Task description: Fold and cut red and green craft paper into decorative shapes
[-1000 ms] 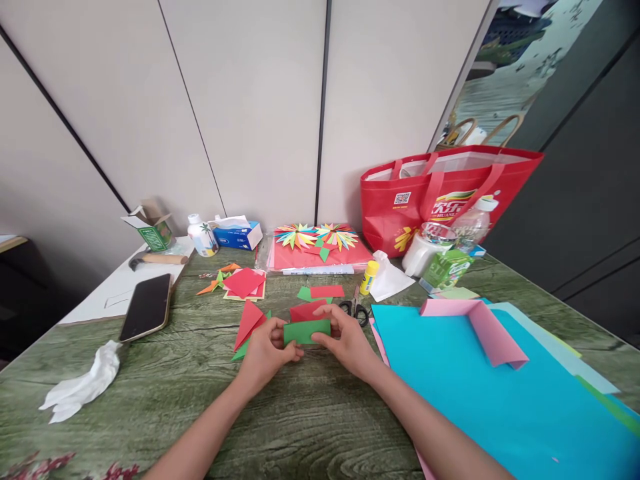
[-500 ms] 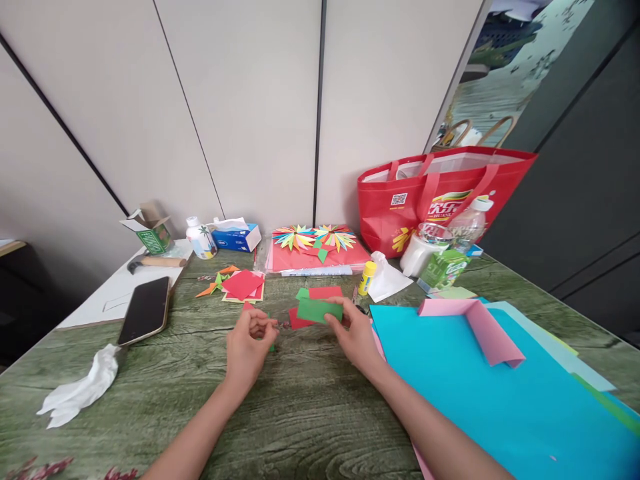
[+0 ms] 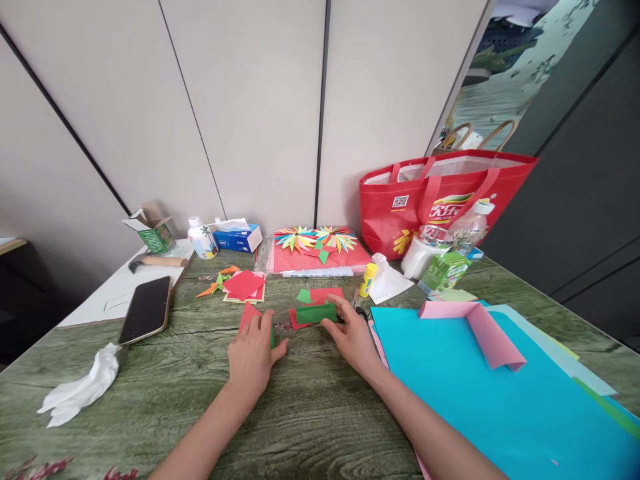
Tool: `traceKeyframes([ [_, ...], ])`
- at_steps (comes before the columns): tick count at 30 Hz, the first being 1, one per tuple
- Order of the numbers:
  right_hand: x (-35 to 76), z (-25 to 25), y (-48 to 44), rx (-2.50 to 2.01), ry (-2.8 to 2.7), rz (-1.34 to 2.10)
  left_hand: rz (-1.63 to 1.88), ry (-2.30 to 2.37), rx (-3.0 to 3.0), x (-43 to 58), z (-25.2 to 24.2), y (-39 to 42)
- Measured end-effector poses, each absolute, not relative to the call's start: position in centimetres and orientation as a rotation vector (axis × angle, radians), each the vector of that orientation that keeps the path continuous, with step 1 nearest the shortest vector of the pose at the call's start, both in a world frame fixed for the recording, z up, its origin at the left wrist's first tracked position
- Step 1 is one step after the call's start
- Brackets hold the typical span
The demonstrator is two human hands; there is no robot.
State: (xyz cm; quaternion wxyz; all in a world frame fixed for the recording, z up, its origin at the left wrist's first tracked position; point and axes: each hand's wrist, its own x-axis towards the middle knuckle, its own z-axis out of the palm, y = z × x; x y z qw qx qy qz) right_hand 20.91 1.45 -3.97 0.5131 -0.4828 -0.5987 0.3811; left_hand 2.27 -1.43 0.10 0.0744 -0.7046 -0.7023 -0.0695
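Observation:
My right hand [image 3: 350,333] pinches the right end of a green paper strip [image 3: 314,314] between thumb and fingers. Under and behind that strip lie red paper pieces [image 3: 326,293] and a small green piece [image 3: 303,295]. My left hand [image 3: 254,350] rests palm down, thumb spread out, over a red paper piece [image 3: 249,313] with a bit of green showing beside the fingers. How much paper is beneath the left palm is hidden. Scissors [image 3: 361,313] lie partly covered just past my right hand. A yellow glue stick [image 3: 368,280] stands behind them.
Large blue sheets [image 3: 450,387] with a folded pink strip [image 3: 493,333] cover the right side. A phone [image 3: 146,310], hammer [image 3: 157,261] and crumpled tissue [image 3: 83,387] lie left. Behind are stacked red papers [image 3: 245,285], a folded-paper flower piece [image 3: 320,257] and a red bag [image 3: 385,213].
My left hand has gone from a pinch to spread fingers lying over the red and green paper. The green strip in my right hand has tilted and dropped slightly.

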Motion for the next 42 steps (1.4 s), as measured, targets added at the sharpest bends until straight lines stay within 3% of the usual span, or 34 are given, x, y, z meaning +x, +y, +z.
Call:
traceKeyframes([
  [11, 20.9, -3.0, 1.0, -1.149, -1.498, 0.593, -0.064, -2.092, -2.168, 2.3, 0.0, -1.6],
  [15, 20.4, -3.0, 0.8, -1.122, -1.488, 0.872, -0.28, -1.939, -2.246, 1.6, -1.0, -1.5],
  [22, 19.4, -2.4, -0.3, -0.85, -1.43, 1.484, -1.167, -1.118, -2.18, 1.0, -1.8, -2.0],
  [28, 19.4, -1.4, -1.1, -0.497, -1.471, 1.692, -1.265, -0.803, -2.524, 1.0, -2.8, -2.7],
  [36, 19.3, -1.0, -1.2, -0.693, -1.498, 1.662, -1.163, -0.986, -2.702, 2.3, -1.1, -2.8],
  [42, 19.5, -0.9, -1.0, -0.713, -1.452, 1.68, -1.271, -1.469, -2.686, 2.7, -1.4, -2.6],
])
